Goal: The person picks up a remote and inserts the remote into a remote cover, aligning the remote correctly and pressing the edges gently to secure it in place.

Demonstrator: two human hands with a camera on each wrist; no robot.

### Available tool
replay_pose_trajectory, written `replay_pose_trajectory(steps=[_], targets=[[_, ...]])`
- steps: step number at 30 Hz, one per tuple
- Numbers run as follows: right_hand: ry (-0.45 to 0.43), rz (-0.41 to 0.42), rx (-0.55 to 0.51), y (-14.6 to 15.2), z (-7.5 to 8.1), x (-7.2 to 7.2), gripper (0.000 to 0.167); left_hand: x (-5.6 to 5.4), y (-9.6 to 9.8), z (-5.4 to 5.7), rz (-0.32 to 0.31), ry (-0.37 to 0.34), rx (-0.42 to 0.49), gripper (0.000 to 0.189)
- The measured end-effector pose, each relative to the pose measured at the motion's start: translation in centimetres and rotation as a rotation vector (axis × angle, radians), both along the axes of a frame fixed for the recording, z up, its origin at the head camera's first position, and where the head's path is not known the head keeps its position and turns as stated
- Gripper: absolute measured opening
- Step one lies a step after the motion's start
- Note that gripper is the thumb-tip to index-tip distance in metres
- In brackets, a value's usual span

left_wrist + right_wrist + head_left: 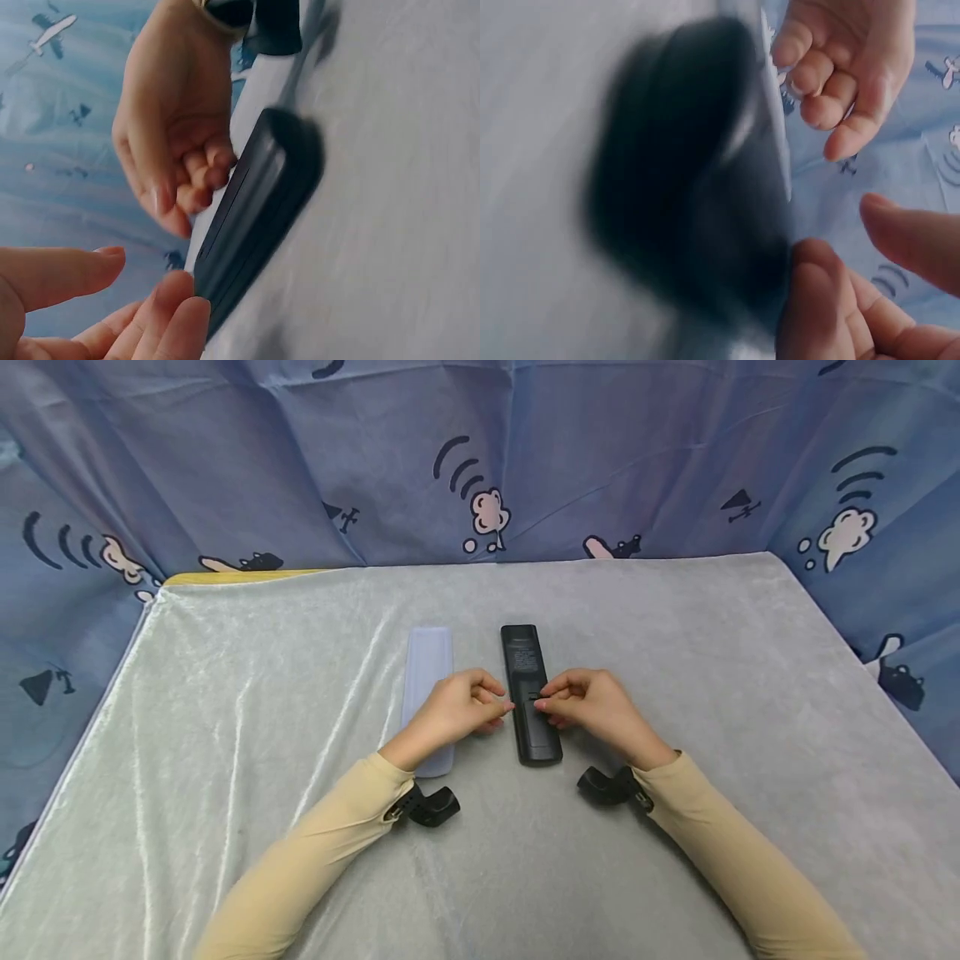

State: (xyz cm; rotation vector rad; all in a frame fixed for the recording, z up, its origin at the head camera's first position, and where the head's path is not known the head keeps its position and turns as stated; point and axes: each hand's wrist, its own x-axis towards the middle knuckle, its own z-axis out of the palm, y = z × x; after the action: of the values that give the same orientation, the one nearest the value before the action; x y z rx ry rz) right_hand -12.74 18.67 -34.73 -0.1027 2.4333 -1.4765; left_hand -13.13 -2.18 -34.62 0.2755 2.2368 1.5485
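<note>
A black remote control [534, 735] lies on the cloth-covered table with its labelled back facing up. My left hand [463, 703] is at its left long edge, fingers loosely bent. In the left wrist view, the fingertips [180, 300] overlap the remote's side, while the thumb stands apart. On the opposite side, my right hand [588, 703] reaches over the right edge, its thumb over the back near a small notch. The right wrist view shows the fingers [814, 292] right at the blurred remote [675, 165], with the thumb raised away from them.
A pale, oblong, flat item [429, 660] with rounded corners lies left of the remote, partly hidden by my left hand and wrist. Wrinkled grey velvet-like cloth [750, 710] covers the table. A blue patterned curtain [637, 452] hangs along the back and sides.
</note>
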Motion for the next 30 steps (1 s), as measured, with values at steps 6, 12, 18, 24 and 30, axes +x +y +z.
replay_pose_trajectory(steps=[6, 12, 18, 24, 30], targets=[[-0.009, 0.077, -0.048, -2.6, 0.7, -0.1, 0.021, -0.4, -3.2, 0.6, 0.086, -0.034, 0.084, 0.017], [-0.015, 0.128, -0.094, -5.5, 0.8, -0.1, 0.018, -0.6, -6.4, 0.8, 0.119, -0.06, 0.066, 0.015], [-0.058, 0.148, -0.087, -7.7, 0.4, -0.4, 0.017, -1.2, -8.7, 0.6, 0.096, -0.086, 0.02, 0.017], [-0.1, 0.153, -0.088, -8.9, -0.4, -0.2, 0.016, -1.5, -10.3, 0.4, 0.047, -0.18, -0.133, 0.016], [-0.135, 0.147, -0.093, -9.3, -0.9, 0.1, 0.016, -1.4, -10.7, -0.1, 0.0, -0.239, -0.177, 0.017]])
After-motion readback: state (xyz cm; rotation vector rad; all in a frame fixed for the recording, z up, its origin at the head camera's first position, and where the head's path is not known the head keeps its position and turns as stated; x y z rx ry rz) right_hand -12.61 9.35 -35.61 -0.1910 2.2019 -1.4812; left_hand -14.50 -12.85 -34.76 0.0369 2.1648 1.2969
